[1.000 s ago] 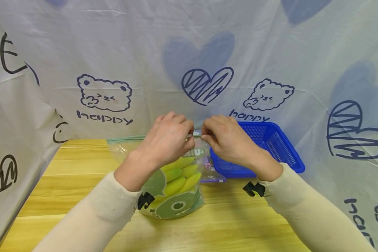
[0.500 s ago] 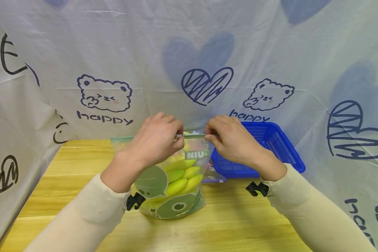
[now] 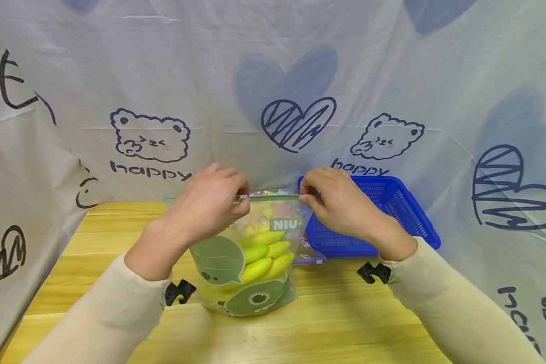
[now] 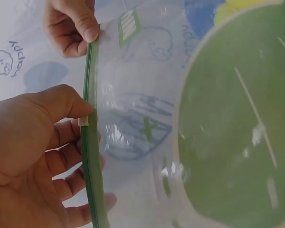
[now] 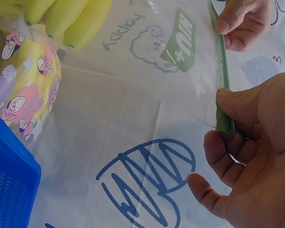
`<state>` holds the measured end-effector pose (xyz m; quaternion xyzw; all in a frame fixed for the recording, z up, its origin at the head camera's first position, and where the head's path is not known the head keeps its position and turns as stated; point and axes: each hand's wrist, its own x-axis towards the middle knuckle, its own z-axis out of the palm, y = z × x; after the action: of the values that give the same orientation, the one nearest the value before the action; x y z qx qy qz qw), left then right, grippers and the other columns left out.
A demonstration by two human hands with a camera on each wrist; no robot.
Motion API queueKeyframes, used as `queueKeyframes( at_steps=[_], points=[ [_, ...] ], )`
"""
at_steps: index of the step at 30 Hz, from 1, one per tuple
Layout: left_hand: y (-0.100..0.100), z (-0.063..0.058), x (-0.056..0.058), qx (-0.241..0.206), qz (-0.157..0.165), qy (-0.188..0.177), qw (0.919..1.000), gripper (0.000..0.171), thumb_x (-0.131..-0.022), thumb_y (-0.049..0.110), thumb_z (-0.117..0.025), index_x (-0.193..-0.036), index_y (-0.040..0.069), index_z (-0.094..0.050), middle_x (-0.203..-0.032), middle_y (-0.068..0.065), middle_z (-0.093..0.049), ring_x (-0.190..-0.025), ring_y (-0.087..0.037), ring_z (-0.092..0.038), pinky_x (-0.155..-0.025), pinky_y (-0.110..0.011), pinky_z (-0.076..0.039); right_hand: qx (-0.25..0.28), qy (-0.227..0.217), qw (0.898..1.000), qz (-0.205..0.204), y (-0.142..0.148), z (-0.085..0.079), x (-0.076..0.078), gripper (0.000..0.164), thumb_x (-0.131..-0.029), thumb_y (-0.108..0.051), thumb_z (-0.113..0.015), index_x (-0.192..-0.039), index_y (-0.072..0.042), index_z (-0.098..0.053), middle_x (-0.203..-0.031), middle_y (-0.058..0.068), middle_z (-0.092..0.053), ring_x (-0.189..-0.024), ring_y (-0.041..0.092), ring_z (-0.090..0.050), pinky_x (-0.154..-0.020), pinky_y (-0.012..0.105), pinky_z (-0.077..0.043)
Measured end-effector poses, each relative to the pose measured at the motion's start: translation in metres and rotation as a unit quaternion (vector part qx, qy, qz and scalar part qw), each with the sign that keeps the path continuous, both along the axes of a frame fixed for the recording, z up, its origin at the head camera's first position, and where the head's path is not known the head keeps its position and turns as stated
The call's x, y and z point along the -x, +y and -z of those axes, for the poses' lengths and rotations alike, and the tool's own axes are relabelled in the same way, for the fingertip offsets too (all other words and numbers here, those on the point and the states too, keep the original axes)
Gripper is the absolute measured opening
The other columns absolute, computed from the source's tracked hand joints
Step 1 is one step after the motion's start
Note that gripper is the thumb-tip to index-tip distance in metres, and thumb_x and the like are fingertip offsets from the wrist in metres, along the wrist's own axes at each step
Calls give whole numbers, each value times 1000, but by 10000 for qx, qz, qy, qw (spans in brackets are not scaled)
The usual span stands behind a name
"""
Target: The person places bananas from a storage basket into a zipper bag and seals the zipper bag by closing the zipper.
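A clear zip bag (image 3: 291, 242) with green cartoon print and a NIU+ label stands on the table, a bunch of bananas (image 3: 259, 265) inside it. Along its top runs a green zip strip (image 3: 273, 196). My left hand (image 3: 209, 205) pinches a small pale slider (image 4: 84, 121) on that strip between thumb and fingers. At the strip's right end, my right hand (image 3: 338, 202) pinches the corner, thumb (image 5: 240, 105) on the near face. In the right wrist view the strip's end pokes out below that thumb.
Behind the bag to the right stands a blue plastic basket (image 3: 318, 237). A second bag with pink cartoon print and a purple zip (image 3: 307, 261) lies between them. Wooden tabletop (image 3: 114, 253) shows at left and front; a printed white sheet (image 3: 218, 76) hangs behind.
My left hand has slid left along the zip strip, away from the right hand, uncovering the NIU+ label. My right hand has shifted only slightly right and keeps its pinch on the corner.
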<state>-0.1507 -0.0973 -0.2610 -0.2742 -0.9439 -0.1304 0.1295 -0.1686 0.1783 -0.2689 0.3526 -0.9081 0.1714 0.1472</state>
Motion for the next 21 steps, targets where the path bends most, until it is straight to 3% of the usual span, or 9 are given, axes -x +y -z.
queueKeyframes(
  at_steps=[7,13,21],
  points=[
    [-17,1,0,-16,-71,-57,10000,8,-93,16,-62,-93,13,-69,-95,-2,-69,-97,-29,-57,-87,-43,-47,-75,-293,9992,253,5,1,1,11,-101,-13,-69,-93,-14,-62,-87,0,-60,-83,21,-52,-84,44,-41],
    [-35,-1,-2,42,-56,17,10000,9,-95,14,-62,-93,11,-70,-94,-4,-70,-95,-30,-58,-89,-44,-46,-51,-401,9989,236,11,3,3,11,-102,-13,-68,-93,-13,-62,-87,2,-59,-79,21,-51,-74,39,-42],
    [-56,-2,-4,128,-80,-4,9999,11,-100,15,-61,-95,11,-71,-97,-5,-71,-103,-32,-59,-91,-48,-47,-96,-517,9981,325,19,7,6,12,-103,-15,-67,-93,-13,-61,-85,2,-56,-78,21,-50,-76,40,-39]
  ],
)
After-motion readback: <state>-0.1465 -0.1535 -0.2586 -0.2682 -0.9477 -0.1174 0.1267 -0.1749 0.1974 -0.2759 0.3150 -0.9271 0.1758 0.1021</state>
